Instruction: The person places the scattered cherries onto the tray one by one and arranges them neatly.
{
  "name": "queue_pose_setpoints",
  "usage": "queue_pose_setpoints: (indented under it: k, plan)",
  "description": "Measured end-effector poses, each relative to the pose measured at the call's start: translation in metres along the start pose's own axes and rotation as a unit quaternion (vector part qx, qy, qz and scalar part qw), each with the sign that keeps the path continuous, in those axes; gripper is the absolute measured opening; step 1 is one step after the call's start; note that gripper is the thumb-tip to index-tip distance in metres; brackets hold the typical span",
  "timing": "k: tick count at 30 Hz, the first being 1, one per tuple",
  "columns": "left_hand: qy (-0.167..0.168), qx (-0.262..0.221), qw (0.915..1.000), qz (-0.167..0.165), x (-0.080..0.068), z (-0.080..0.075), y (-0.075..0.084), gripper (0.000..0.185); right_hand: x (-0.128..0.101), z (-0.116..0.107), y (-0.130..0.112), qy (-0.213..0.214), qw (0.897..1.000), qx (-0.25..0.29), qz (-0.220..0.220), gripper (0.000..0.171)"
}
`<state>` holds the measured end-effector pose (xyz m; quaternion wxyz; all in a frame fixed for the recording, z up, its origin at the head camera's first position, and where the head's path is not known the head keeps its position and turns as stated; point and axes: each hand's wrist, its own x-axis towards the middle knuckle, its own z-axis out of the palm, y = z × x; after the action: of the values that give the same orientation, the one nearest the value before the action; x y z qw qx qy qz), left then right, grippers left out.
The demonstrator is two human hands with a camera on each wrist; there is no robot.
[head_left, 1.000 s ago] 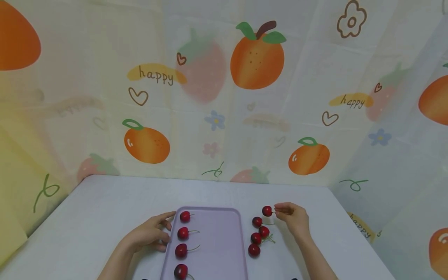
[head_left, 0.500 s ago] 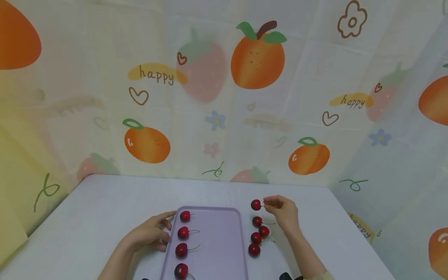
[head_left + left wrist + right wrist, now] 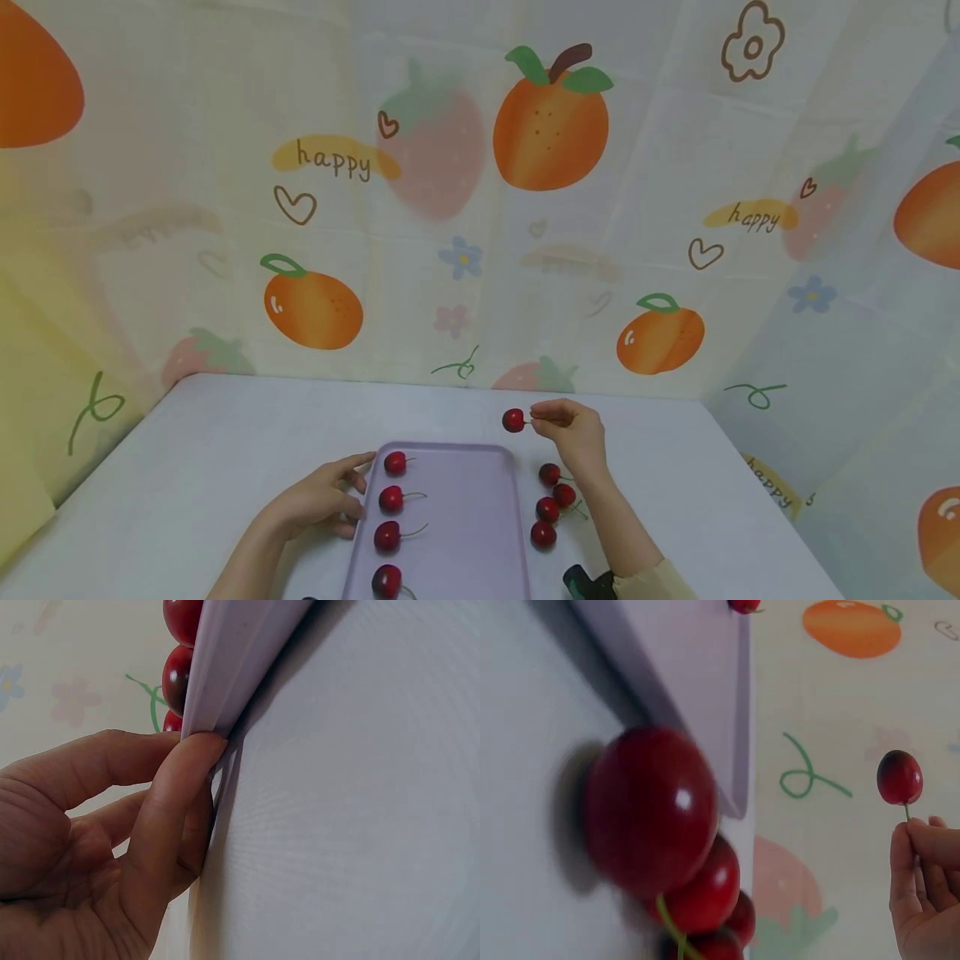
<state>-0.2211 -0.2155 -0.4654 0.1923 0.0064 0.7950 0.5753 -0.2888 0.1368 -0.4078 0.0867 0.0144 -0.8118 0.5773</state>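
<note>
My right hand (image 3: 573,429) pinches the stem of a red cherry (image 3: 513,420) and holds it in the air just beyond the far right corner of a lilac tray (image 3: 465,533). The right wrist view shows the same cherry (image 3: 899,777) hanging off the fingertips (image 3: 922,847). My left hand (image 3: 318,500) grips the tray's left rim, thumb and fingers on its edge (image 3: 206,735). Several cherries (image 3: 390,498) lie in a column along the tray's left side. Several more cherries (image 3: 550,500) lie clustered on the table right of the tray.
The white table (image 3: 225,433) is backed by a curtain printed with oranges and strawberries (image 3: 551,125), which also closes off the right side. A dark wrist strap (image 3: 588,582) shows at the bottom edge.
My right hand has lifted the cherry off the table and carried it up and to the left, toward the tray's far right corner. The left hand has stayed on the rim.
</note>
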Motion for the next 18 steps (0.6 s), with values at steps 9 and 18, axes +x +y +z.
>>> queue_pose_setpoints:
  k: [9, 18]
  plan:
    - [0.001, 0.001, 1.0000, -0.001, -0.002, -0.001, 0.000, 0.089, -0.001, 0.032, -0.010, -0.017, 0.999, 0.032, 0.000, 0.017]
    - [0.009, 0.008, 0.9999, -0.006, -0.002, -0.001, 0.001, 0.088, -0.006, 0.056, -0.002, -0.038, 0.999, 0.010, 0.004, 0.016]
